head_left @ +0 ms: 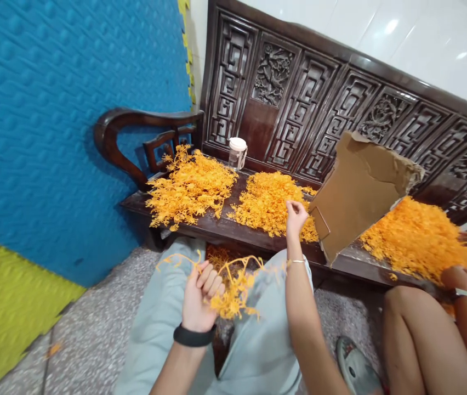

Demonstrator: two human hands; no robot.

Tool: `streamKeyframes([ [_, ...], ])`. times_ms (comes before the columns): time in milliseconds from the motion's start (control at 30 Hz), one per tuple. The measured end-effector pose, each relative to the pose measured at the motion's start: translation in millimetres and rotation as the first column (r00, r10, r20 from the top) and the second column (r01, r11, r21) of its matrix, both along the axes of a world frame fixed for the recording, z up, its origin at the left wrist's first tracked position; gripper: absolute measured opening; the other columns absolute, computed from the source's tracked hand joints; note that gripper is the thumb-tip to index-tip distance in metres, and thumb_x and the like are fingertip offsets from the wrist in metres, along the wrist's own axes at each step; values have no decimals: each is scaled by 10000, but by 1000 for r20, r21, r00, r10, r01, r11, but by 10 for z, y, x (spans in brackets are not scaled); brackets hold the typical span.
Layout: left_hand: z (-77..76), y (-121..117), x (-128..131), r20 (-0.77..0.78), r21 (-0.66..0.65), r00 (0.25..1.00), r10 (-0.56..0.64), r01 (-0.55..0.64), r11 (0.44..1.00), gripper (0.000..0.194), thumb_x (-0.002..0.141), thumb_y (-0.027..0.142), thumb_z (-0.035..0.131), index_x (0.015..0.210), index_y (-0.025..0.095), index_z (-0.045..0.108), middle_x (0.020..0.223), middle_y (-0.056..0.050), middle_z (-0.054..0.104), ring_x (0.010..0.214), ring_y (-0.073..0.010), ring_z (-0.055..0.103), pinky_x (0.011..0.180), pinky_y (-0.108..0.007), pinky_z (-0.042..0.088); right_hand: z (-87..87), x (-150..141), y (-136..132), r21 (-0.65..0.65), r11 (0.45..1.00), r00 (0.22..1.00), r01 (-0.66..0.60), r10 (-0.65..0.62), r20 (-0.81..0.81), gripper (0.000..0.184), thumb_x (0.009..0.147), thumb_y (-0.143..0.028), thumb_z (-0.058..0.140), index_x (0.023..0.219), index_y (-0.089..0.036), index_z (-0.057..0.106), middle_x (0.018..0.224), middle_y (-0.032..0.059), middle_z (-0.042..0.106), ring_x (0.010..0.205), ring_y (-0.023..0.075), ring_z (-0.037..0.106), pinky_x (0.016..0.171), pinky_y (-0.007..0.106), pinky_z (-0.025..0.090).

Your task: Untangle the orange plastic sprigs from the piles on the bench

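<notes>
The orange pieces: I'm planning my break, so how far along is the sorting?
Looks partly done: two piles lie on the bench, a branched pile and a finer pile. In hand: the left hand holds a tangled bunch; the right hand is pinched above the finer pile. Left: a big heap beside the cardboard, where another person's hands work.

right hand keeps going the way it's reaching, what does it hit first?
Most likely the middle orange pile on the bench: the right hand is raised, pinched, just in front of it. The cardboard sits to its right. Depth is unclear.
</notes>
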State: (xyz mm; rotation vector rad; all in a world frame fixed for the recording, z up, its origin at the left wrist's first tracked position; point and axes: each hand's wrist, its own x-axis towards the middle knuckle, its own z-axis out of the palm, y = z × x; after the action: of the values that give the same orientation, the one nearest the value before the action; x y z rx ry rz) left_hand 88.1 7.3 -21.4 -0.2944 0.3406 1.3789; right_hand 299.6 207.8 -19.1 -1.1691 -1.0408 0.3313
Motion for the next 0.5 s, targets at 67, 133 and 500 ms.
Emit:
streamKeyframes([
  [67, -44, 60, -100, -38, 22, 997, 74, -73, 997, 430, 857, 210, 285, 442, 187, 175, 451, 67, 9, 298, -73, 93, 283, -201, 115, -67, -81, -4, -59, 989, 989, -133, 136, 55, 202, 618, -313, 564, 672, -120, 535, 693, 36, 562, 664, 124, 527, 656, 258, 440],
  [133, -103, 116, -192, -62, 30, 991, 120, -118, 993, 423, 857, 198, 281, 446, 185, 184, 447, 65, 28, 297, -74, 114, 279, -196, 113, -133, -197, -7, -149, 952, 959, -267, 278, 53, 205, 598, -304, 581, 685, -134, 507, 653, 19, 552, 628, 120, 530, 618, 250, 441],
  [500, -346, 235, -371, -124, 32, 973, 197, -195, 980, 415, 858, 166, 256, 452, 178, 168, 390, 62, 87, 284, -76, 141, 292, -189, 176, -297, -497, 73, -356, 821, 787, -447, 550, 280, 182, 609, -192, 564, 784, -154, 530, 613, -23, 503, 552, 90, 486, 578, 219, 421],
])
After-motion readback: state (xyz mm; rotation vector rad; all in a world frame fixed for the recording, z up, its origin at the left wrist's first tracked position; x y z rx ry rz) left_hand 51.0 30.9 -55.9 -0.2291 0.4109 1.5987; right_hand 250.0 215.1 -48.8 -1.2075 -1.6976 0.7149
